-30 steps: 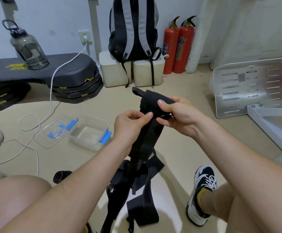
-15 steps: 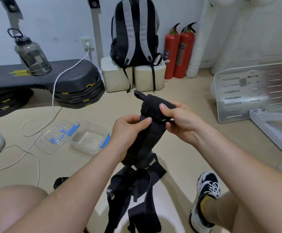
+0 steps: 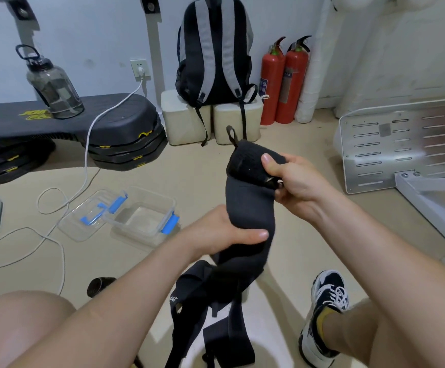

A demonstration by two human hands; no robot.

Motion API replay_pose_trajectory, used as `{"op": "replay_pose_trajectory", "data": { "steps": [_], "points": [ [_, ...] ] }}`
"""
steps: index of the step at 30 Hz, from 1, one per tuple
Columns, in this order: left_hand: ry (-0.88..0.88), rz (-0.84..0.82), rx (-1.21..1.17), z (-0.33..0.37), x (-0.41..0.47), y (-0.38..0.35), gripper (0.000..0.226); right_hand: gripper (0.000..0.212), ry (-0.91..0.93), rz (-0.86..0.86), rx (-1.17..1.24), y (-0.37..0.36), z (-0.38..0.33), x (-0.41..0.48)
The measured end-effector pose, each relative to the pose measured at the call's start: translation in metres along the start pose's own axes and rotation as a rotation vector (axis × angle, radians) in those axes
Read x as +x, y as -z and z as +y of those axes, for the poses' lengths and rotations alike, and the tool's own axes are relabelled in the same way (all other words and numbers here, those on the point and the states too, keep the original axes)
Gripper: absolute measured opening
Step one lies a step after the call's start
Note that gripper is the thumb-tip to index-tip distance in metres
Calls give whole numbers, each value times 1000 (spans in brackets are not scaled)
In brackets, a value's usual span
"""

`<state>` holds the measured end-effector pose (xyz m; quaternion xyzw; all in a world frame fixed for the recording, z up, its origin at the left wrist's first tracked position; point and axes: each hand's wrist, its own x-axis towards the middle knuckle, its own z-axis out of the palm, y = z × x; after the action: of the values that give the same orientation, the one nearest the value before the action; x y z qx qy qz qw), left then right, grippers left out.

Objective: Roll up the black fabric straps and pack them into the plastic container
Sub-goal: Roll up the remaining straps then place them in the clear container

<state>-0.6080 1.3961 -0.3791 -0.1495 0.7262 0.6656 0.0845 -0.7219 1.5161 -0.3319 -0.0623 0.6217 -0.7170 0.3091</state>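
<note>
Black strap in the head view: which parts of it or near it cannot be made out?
Head view:
- black strap: lower end cut by the bottom edge.
- left hand: fingers behind the strap.
- white print on strap: too small.
- dark floor object: partly behind left forearm.

A backpack rests on blocks beside two fire extinguishers.

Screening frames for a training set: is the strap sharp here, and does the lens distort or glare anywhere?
Head view: the black strap, left hand and right hand are sharp and evenly lit; the dark fabric hides fold detail. Head view, edges: wide-angle bending bows the metal plate, which carries a dull sheen.
</note>
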Motion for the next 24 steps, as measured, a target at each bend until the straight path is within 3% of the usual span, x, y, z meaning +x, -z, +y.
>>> {"op": "replay_pose_trajectory", "data": {
  "steps": [5, 7, 12, 15, 17, 18, 19, 21, 24],
  "points": [
    [110, -121, -6, -4, -3, -3, 34, 13, 310, 52, -398, 0, 7, 5],
    [199, -195, 91, -9, -5, -5, 34, 17, 428, 120, -435, 4, 3, 9],
    [288, -256, 395, -7, -5, 6, 36, 19, 472, 28, -576, 6, 7, 13],
    [283, -146, 508, -4, -2, 26, 56, 22, 447, -43, -630, 1, 10, 9],
    [197, 50, 363, 0, 2, 32, 96, 23, 451, -55, -653, 0, 10, 7],
    [136, 145, 236, 0, 5, 35, 101, 23, 451, -60, -657, -1, 10, 6],
    [59, 209, 108, 1, 9, 36, 91, 24, 445, -66, -649, -3, 10, 5],
    [-41, 285, -60, 5, 13, 33, 50, 23, 415, -82, -597, -5, 10, 3],
    [-52, 285, -140, 8, 12, 26, 15, 22, 358, -104, -500, -5, 9, 2]
  ]
}}
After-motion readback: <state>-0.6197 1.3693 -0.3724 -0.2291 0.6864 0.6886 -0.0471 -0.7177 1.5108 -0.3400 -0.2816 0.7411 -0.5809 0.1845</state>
